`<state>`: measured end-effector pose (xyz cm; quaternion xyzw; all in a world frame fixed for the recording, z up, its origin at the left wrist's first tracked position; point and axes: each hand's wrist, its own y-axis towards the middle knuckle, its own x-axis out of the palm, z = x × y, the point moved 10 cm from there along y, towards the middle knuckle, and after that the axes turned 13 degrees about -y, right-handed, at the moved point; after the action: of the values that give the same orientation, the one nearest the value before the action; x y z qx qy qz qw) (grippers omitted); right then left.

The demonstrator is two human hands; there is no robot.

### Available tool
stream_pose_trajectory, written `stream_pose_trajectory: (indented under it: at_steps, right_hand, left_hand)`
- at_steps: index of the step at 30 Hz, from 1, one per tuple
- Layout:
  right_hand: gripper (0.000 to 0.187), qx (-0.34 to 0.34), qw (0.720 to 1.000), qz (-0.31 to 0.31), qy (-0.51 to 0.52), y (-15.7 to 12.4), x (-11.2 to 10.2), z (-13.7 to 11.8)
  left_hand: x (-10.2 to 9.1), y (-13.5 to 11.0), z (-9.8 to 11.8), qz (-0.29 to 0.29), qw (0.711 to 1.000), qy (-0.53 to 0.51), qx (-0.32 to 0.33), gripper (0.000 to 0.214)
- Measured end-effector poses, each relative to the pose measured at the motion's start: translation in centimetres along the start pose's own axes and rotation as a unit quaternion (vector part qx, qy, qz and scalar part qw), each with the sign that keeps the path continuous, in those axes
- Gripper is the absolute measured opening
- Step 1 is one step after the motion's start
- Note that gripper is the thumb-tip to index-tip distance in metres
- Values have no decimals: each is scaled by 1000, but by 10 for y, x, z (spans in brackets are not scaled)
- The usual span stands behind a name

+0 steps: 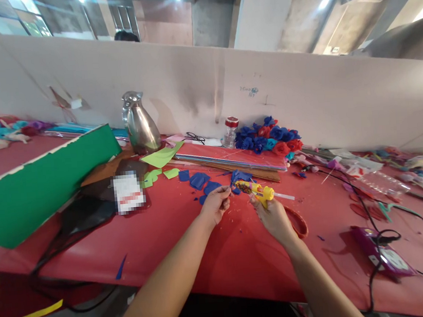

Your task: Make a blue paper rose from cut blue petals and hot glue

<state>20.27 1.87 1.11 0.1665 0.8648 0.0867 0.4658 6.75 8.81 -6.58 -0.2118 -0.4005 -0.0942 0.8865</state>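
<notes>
My right hand [275, 219] is wrapped round a yellow hot glue gun [267, 194], its nozzle pointing left and a clear glue stick [285, 196] poking out of its back. Close to the nozzle, the fingers of my left hand [215, 206] are pinched together. What they hold is too small to make out. Cut blue pieces [199, 180], petal-like in shape, lie just beyond my left hand, and a blue piece [241, 176] sits behind the gun. Under my right wrist shows a reddish loop [300, 222], partly hidden.
Blue and red paper flowers [268, 137] are heaped at the back, beside a red-lidded jar [230, 132]. A metal jug [141, 125] stands further left, near a green board [52, 185] and a black bag [90, 202]. At right, cables run to a purple power strip [383, 252].
</notes>
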Motion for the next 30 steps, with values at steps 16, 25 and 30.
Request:
stream_pose_trajectory:
  at_steps: [16, 25, 30]
  right_hand:
    - [48, 24, 998, -29, -49, 2, -9, -1]
    - [49, 15, 999, 10, -39, 3, -18, 0]
    - [54, 70, 997, 18, 21, 5, -29, 32]
  left_hand:
    - [0, 0, 1, 0, 1000, 9, 7, 9]
    - [2, -1, 1, 2, 1000, 12, 1, 5]
    - [2, -2, 3, -2, 1000, 18, 7, 8]
